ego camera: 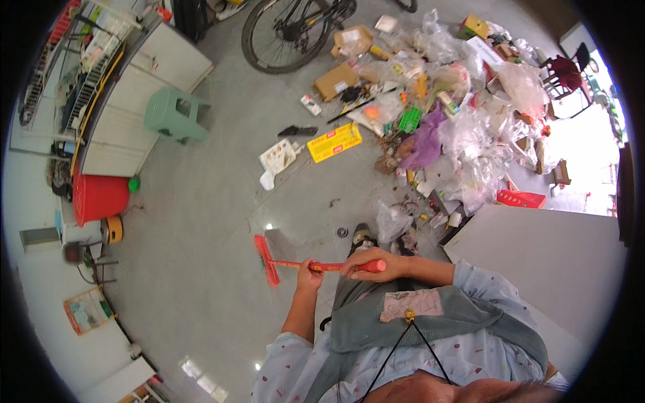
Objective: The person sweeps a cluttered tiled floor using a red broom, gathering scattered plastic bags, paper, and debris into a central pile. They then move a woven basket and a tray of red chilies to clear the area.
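Observation:
Both hands grip a red broom (289, 263) with writing along its handle. My left hand (310, 274) is closed around the lower handle, nearer the broom head. Around the thick upper end, my right hand (375, 264) is wrapped. The red broom head (266, 261) is at the floor to the left of my feet; whether its bristles touch the floor I cannot tell. Beyond my shoes lies a large heap of plastic bags (468, 136), cartons and scraps. A clear plastic bag (393, 221) lies against my shoes. A small dark ring (342, 232) lies near one shoe.
A yellow box (334, 143), an egg-carton-like white tray (278, 155) and a brown cardboard box (335, 81) lie before the heap. A green plastic stool (174, 115) stands by white cabinets (121, 126), near a red tub (103, 199). A bicycle (287, 32) stands ahead; a white panel (534, 252) is at right.

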Available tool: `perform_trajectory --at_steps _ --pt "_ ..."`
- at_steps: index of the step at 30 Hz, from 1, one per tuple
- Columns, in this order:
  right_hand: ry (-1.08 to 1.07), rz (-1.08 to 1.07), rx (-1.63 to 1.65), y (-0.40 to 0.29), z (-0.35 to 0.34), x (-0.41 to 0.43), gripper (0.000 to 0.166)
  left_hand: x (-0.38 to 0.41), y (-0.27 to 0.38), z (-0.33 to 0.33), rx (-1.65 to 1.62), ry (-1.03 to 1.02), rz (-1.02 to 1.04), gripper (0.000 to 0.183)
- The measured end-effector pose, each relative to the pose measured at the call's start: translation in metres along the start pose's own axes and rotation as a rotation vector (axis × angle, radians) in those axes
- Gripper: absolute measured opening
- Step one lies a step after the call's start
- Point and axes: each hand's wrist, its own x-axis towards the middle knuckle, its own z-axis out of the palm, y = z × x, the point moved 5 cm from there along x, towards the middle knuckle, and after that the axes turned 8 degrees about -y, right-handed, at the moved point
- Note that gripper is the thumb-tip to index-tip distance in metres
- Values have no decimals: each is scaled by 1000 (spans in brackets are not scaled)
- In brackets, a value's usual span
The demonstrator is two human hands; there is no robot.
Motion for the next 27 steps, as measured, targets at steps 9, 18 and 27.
perform_trajectory --at_steps 9,18,27 --pt "-129 118 13 53 41 -7 18 48 -59 -145 -107 176 -141 13" --pt "150 16 -243 -33 -3 -109 13 39 -150 8 46 -25 -259 15" --pt "482 127 -573 -138 -31 -231 16 23 -315 173 163 -432 -428 19"
